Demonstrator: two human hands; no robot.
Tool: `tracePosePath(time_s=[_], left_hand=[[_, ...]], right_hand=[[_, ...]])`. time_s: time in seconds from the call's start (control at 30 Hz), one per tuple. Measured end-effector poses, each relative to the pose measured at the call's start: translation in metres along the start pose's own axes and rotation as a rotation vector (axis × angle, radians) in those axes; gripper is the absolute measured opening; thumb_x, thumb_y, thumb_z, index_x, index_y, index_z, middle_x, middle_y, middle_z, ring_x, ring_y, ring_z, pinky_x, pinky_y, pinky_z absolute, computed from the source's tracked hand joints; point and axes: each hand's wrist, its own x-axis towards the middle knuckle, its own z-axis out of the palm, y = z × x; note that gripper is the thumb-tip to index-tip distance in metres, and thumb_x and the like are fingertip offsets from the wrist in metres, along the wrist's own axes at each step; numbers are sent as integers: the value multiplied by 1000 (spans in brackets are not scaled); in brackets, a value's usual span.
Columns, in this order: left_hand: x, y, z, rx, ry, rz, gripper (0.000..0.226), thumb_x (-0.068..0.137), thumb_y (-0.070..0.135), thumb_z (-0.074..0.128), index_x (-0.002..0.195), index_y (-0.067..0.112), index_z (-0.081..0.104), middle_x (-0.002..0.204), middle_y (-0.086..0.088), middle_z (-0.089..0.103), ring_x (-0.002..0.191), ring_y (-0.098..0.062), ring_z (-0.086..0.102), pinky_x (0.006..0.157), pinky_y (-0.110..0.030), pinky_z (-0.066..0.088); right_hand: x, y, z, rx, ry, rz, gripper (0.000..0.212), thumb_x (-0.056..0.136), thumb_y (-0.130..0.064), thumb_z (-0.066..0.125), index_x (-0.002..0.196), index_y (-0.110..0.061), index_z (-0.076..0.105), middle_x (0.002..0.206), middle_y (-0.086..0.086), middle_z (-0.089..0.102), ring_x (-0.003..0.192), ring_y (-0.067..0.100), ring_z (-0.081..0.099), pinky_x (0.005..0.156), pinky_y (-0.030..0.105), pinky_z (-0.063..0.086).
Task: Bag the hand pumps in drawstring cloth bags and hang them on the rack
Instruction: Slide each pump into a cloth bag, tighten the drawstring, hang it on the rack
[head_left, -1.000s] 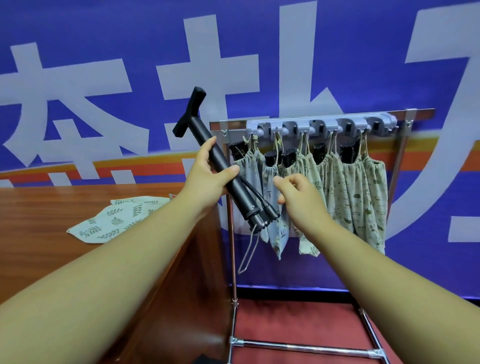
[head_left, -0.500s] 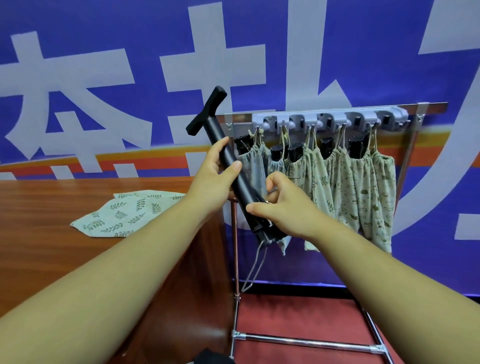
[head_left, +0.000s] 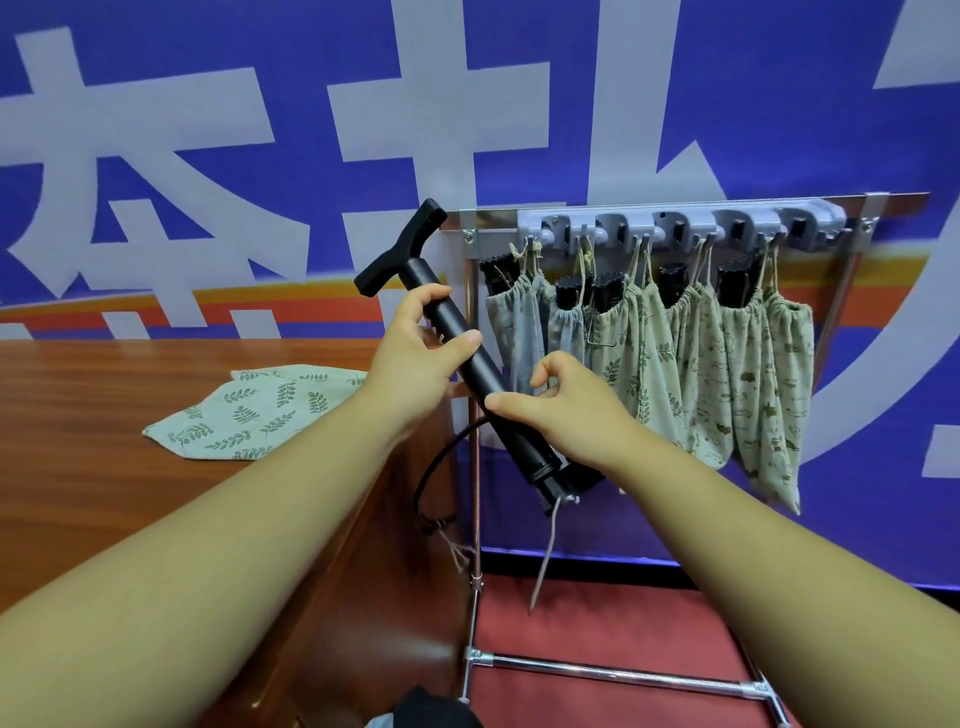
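Note:
A black hand pump (head_left: 470, 358) with a T-handle slants in the air in front of the rack, handle up and to the left. My left hand (head_left: 415, 364) grips its barrel just below the handle. Lower on the barrel, my right hand (head_left: 563, 410) holds it with the thumb across the front and the fingers curled behind. The pump's black hose (head_left: 431, 467) hangs loose in a loop below my left wrist. A leaf-print cloth bag (head_left: 260, 410) lies flat on the wooden table (head_left: 78, 426). Several bagged pumps (head_left: 737, 364) hang from the rack's grey hook strip (head_left: 675, 226).
The rack's chrome upright (head_left: 474, 519) stands right against the table's end, and its base bar (head_left: 613, 673) lies on the red floor. A thin cord (head_left: 545, 561) dangles from the pump's foot. A blue banner wall closes off the back.
The hose has come off the barrel and dropped into a loose loop to the left. My right hand has opened its grip on the hose and now holds the barrel.

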Motion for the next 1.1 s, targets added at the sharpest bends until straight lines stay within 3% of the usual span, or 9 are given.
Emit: tracePosePath(time_s=[0.2, 0.27, 0.37, 0.47, 0.57, 0.67, 0.8, 0.97, 1.1], left_hand=[[7, -4, -6, 41, -71, -9, 49, 95, 12, 71, 134, 32, 47, 110, -16, 55, 83, -16, 65, 51, -18, 52], [13, -7, -11, 54, -75, -15, 49, 95, 13, 71, 133, 34, 47, 111, -17, 58, 89, -18, 67, 54, -19, 54], [25, -11, -21, 96, -118, -25, 46, 97, 18, 68, 132, 40, 49, 113, -13, 68, 108, -23, 70, 73, -34, 64], [34, -16, -37, 238, -136, 15, 52, 100, 21, 63, 138, 51, 46, 105, 2, 71, 107, -19, 70, 87, -41, 62], [43, -26, -59, 408, -46, 43, 42, 98, 27, 65, 133, 45, 51, 92, 6, 70, 91, -25, 71, 78, -41, 58], [49, -48, -80, 735, -47, -48, 30, 96, 35, 68, 123, 27, 57, 95, 3, 66, 77, -14, 63, 68, -31, 48], [48, -80, -97, 1051, -125, -264, 41, 94, 44, 66, 129, 26, 56, 114, -5, 69, 87, -22, 67, 81, -36, 55], [49, -95, -98, 1034, -158, -307, 16, 101, 22, 59, 116, 29, 59, 93, -1, 70, 52, -18, 66, 49, -27, 49], [52, -89, -87, 807, -170, -190, 19, 98, 14, 64, 115, 22, 64, 84, -10, 72, 57, -20, 60, 53, -26, 45]], right_hand=[[8, -1, 12, 30, -45, 48, 66, 58, -64, 82, 98, -23, 48, 78, 9, 66, 60, 18, 55, 59, 33, 44], [10, -3, 17, 60, -31, 26, 65, 62, -56, 84, 100, -20, 45, 69, 9, 60, 54, 17, 48, 54, 33, 41], [16, -6, 23, 47, 3, -12, 61, 69, -48, 84, 100, -17, 41, 64, 0, 53, 51, 16, 42, 50, 33, 39], [23, -8, 27, 7, 47, -19, 57, 73, -44, 83, 99, -18, 41, 62, -4, 56, 47, 16, 45, 48, 33, 42], [29, -5, 32, -6, 63, -23, 54, 75, -42, 82, 99, -18, 40, 60, -6, 59, 43, 12, 47, 46, 32, 45], [34, -3, 39, -15, 68, -27, 51, 76, -42, 82, 99, -22, 41, 63, -3, 61, 46, 14, 51, 48, 36, 49], [38, 1, 47, 19, 50, -48, 45, 77, -40, 80, 99, -26, 43, 65, 0, 66, 49, 15, 57, 55, 43, 55], [39, 9, 45, 47, 44, -80, 39, 84, -40, 74, 115, -42, 50, 53, -10, 50, 38, 3, 44, 49, 25, 38], [39, 18, 38, 66, 54, -80, 43, 86, -39, 71, 123, -46, 51, 57, -3, 52, 43, 9, 44, 52, 25, 40]])
